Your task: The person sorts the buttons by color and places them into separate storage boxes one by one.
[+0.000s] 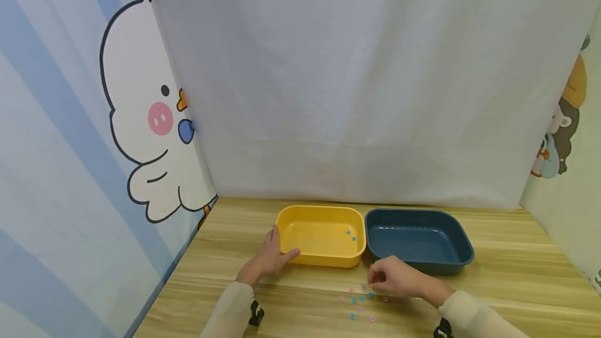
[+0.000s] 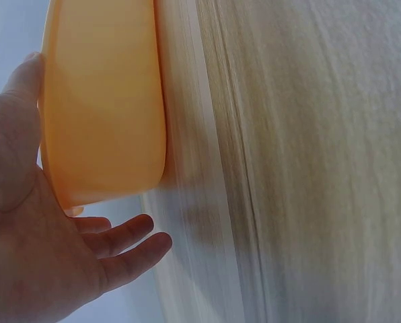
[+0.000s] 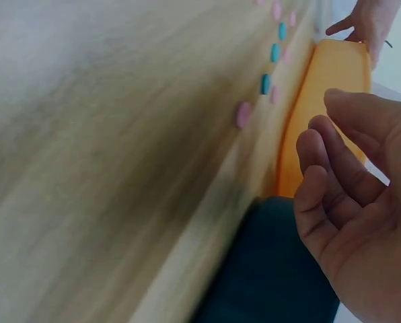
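My left hand [image 1: 269,255] rests against the near left corner of a yellow basin [image 1: 319,261], fingers along its left side. In the left wrist view the thumb lies at the basin's rim and the other fingers extend past its end, loosely bent. Two small blue rings [image 1: 348,232] lie inside the basin. My right hand [image 1: 395,276] hovers over the table just in front of a dark blue basin [image 1: 422,266]. Its fingers are loosely bent, with a gap to the thumb and nothing visible between them. Below and left of it lie several pink rings [image 1: 359,309] and blue rings [image 1: 354,301].
Side by side, the two basins stand near the back of the wood-grain table [image 1: 291,309]. Behind them hangs a pale grey curtain [image 1: 357,93]. A blue-striped cloth with a cartoon duck [image 1: 136,67] closes off the left side.
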A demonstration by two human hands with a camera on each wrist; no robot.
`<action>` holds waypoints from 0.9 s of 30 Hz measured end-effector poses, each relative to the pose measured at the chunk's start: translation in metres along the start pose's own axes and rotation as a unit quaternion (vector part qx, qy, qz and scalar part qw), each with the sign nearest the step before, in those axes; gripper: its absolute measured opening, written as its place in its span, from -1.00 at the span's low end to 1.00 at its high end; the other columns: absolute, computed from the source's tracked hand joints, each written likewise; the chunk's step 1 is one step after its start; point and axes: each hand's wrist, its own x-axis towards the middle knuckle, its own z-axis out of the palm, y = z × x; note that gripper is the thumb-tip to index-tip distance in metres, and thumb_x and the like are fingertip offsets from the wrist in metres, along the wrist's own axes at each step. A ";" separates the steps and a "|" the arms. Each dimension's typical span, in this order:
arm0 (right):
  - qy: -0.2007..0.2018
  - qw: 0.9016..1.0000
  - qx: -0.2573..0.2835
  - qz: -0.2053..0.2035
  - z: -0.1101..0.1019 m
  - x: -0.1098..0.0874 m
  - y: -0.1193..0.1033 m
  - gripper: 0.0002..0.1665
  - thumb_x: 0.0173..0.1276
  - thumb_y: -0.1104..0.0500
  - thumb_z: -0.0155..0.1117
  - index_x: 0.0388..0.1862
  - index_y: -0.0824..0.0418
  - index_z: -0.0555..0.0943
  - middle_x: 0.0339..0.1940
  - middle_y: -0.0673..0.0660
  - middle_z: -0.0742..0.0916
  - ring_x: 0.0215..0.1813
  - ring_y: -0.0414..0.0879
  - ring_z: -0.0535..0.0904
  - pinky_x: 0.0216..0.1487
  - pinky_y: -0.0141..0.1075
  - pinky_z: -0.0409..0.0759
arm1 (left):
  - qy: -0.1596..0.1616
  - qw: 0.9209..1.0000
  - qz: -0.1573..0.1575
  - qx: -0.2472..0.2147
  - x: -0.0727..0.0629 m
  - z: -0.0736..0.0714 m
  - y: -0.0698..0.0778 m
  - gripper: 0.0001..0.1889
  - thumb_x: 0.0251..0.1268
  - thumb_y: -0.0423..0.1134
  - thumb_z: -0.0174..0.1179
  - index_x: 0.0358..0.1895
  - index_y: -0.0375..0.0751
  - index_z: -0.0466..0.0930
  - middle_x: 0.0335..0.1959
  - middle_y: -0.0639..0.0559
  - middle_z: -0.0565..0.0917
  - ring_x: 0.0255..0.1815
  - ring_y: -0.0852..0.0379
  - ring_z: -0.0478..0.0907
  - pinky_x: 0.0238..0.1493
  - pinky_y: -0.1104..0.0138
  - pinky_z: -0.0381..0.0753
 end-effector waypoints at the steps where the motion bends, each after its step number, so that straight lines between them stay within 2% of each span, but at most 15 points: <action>1: -0.004 1.000 0.005 0.000 0.001 0.000 0.001 -0.90 0.22 0.27 0.32 -0.42 0.06 0.64 -0.53 -0.25 0.57 -0.49 -0.38 0.46 -0.45 -0.44 0.49 | 0.001 1.000 0.001 0.001 0.000 0.000 0.000 0.10 0.25 0.23 0.11 0.46 -0.46 -0.36 0.44 -0.45 -0.14 0.39 -0.36 0.03 0.31 -0.09 0.11; 7: -0.025 1.000 0.008 0.012 0.005 0.001 0.004 -0.99 0.24 0.20 0.34 -0.36 0.09 0.66 -0.46 -0.22 0.56 -0.47 -0.37 0.48 -0.41 -0.43 0.50 | 0.002 1.000 0.000 -0.001 0.000 -0.001 0.000 0.09 0.26 0.22 0.11 0.46 -0.44 -0.37 0.44 -0.44 -0.14 0.40 -0.36 0.02 0.32 -0.08 0.10; 11: -0.027 0.999 0.002 0.019 0.007 0.002 0.006 -0.95 0.25 0.17 0.33 -0.33 0.11 0.69 -0.40 -0.21 0.57 -0.41 -0.38 0.47 -0.36 -0.43 0.51 | 0.001 1.000 0.004 -0.001 0.000 -0.002 0.000 0.08 0.27 0.20 0.11 0.46 -0.46 -0.38 0.44 -0.46 -0.14 0.40 -0.36 0.01 0.33 -0.08 0.09; 18: -0.041 0.999 0.021 0.028 0.009 0.002 0.005 -0.96 0.25 0.21 0.34 -0.33 0.14 0.69 -0.36 -0.17 0.61 -0.42 -0.38 0.49 -0.41 -0.44 0.53 | -0.002 1.000 0.000 0.005 -0.001 -0.002 0.000 0.08 0.26 0.22 0.10 0.46 -0.44 -0.37 0.45 -0.44 -0.13 0.40 -0.34 0.02 0.33 -0.07 0.10; 27: -0.032 0.999 -0.020 -0.003 0.012 0.004 0.005 -0.93 0.15 0.26 0.38 -0.36 0.13 0.71 -0.38 -0.17 0.61 -0.37 -0.37 0.47 -0.36 -0.45 0.50 | -0.001 1.000 0.006 -0.001 -0.001 -0.002 -0.001 0.09 0.26 0.21 0.12 0.45 -0.47 -0.36 0.43 -0.46 -0.11 0.39 -0.36 0.04 0.32 -0.08 0.11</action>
